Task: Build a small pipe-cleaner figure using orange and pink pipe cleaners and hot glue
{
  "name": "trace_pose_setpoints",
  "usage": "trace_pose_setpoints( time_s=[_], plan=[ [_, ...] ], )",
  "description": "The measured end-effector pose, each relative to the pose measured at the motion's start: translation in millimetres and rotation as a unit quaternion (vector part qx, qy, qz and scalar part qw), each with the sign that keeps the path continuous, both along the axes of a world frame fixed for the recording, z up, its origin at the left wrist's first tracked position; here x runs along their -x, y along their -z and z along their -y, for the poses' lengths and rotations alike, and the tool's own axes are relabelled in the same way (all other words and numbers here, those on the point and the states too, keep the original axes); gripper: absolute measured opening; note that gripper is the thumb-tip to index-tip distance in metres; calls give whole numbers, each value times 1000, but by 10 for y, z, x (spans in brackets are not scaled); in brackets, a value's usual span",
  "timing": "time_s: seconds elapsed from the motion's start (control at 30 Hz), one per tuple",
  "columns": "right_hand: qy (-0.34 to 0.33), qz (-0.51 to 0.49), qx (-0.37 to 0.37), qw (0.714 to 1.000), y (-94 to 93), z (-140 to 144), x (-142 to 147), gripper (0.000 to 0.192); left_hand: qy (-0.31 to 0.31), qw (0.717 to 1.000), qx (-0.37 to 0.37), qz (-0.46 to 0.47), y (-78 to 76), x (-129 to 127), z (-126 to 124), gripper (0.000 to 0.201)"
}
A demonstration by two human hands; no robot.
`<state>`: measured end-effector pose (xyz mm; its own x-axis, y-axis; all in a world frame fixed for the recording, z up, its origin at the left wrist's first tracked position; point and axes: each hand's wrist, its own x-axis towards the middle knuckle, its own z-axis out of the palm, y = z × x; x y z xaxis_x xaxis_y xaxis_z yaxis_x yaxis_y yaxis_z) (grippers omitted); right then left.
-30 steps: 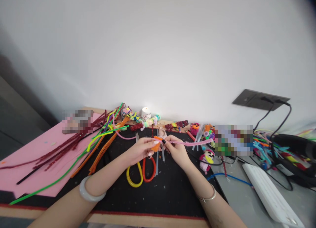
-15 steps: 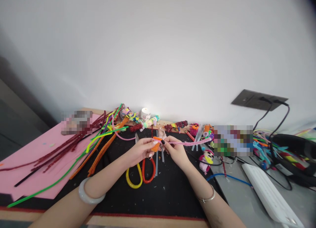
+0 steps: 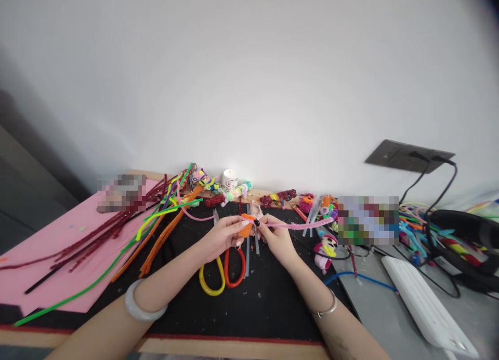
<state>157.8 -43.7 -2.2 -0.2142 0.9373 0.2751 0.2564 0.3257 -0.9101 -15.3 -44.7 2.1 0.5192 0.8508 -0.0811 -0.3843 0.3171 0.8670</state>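
Above the middle of the black mat, my left hand (image 3: 224,236) pinches a small orange fuzzy piece (image 3: 245,230), apparently bent pipe cleaner. My right hand (image 3: 277,239) closes its thumb and finger on a pink pipe cleaner (image 3: 300,226), whose long free end stretches right. The pink strand meets the orange piece between both hands; how they join is hidden by the fingers. Beneath my left hand lie scissors with one yellow and one red handle (image 3: 235,269), their blades partly covered. Clear glue sticks (image 3: 248,264) rest on the mat beside them.
Loose pipe cleaners (image 3: 156,235) spread over a pink sheet (image 3: 50,245) on the left. Small fuzzy figures and a white paper cup (image 3: 230,179) line the wall. At the right are a pink doll (image 3: 326,252), a white power strip (image 3: 424,303), black cables and a wall socket (image 3: 409,156).
The orange piece has turned slightly between my fingers. Both hands stay almost in the same place, and the pink strand keeps its direction.
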Motion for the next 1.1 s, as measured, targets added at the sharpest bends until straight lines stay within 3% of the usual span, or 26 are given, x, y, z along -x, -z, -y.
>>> trace_pose_setpoints(
  time_s=[0.3,0.5,0.73,1.1],
  plan=[
    [21,-62,20,998,57,-16,22,31,-50,994,-75,-54,-12,-13,3,26],
    [28,-109,40,993,50,-15,29,31,-68,975,-177,-117,-18,-13,18,24],
    [32,-123,48,991,106,-39,8,33,-79,956,-218,-182,-7,-34,74,23],
    [46,-127,81,988,104,-40,36,37,-81,872,-358,-322,-112,-32,145,14]
  ],
)
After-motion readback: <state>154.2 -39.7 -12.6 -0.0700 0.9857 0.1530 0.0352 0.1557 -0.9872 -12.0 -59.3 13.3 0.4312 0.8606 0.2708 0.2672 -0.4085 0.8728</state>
